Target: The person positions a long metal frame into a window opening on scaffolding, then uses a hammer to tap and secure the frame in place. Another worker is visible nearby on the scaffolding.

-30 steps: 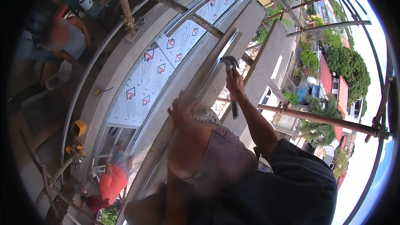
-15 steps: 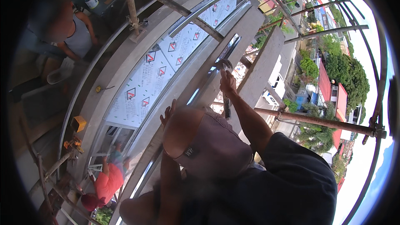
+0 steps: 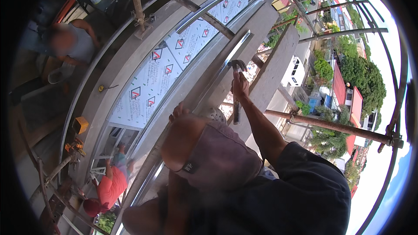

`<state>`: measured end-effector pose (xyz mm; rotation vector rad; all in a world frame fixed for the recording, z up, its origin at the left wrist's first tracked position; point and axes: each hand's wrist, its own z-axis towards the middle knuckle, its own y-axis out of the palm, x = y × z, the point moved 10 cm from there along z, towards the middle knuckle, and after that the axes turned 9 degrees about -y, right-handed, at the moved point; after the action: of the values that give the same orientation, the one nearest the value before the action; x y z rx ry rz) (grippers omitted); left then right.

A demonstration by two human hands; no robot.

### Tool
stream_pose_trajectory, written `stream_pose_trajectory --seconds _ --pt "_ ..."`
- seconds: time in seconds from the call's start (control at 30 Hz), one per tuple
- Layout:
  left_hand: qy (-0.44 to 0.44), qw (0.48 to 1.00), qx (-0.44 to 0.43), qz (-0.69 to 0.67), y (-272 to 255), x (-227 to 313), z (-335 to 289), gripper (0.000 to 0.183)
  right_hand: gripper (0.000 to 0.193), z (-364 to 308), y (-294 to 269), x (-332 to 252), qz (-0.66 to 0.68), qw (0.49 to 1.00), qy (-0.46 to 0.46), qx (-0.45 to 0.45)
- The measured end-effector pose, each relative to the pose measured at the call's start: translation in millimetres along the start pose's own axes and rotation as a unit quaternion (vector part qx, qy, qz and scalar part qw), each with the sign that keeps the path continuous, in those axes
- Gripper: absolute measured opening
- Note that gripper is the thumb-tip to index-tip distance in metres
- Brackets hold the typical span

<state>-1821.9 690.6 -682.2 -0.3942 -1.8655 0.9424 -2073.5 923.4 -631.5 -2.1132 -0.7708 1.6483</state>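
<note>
Squatting worker on a scaffold, seen from the head. The left hand (image 3: 178, 112) is partly hidden: a bare knee (image 3: 183, 141) covers its palm, leaving only bent, slightly parted fingers in view; what they touch cannot be told. The same knee and the mauve shorts (image 3: 230, 154) mask part of a perforated clog (image 3: 215, 115) and the near stretch of the metal channel (image 3: 237, 51). A second bright strip (image 3: 151, 180) shows below the knee; whether it belongs to the same piece cannot be made out. The lower left forearm is dim and blurred, and the fisheye rim cuts off the outer scaffold tubes.

The right hand (image 3: 240, 85) is closed around the handle of a claw hammer (image 3: 237, 111), with the dark head projecting above the fist and the handle's end below it. The head lies at the channel's right edge; contact cannot be confirmed. The channel is long, narrow and silvery, brightest at its far end and duller toward the knee. It lies lengthwise on a grey-brown plank (image 3: 263, 17), beside a second plank (image 3: 278, 56). To the left are panels (image 3: 163, 69) in printed pale-blue film.
</note>
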Motion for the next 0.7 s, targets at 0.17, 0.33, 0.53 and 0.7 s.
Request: stream_pose_trajectory --seconds 0.17,0.33,0.53,0.7 --pt "0.004 0.993 0.080 -0.092 12 10 13 0.038 0.055 9 -22 -19 -0.052 0.989 -0.136 0.029" --pt "0.016 0.994 0.110 -0.018 -4 -5 14 0.028 0.058 13 12 -46 0.016 0.998 -0.065 -0.001" --pt "0.040 0.984 0.167 0.057 -65 70 -3 0.017 0.048 18 -17 -11 -0.003 0.999 -0.051 0.010" --pt "0.002 0.974 0.225 0.022 -59 75 -9 0.010 0.052 -4 -27 4 -0.008 1.000 -0.021 -0.003"
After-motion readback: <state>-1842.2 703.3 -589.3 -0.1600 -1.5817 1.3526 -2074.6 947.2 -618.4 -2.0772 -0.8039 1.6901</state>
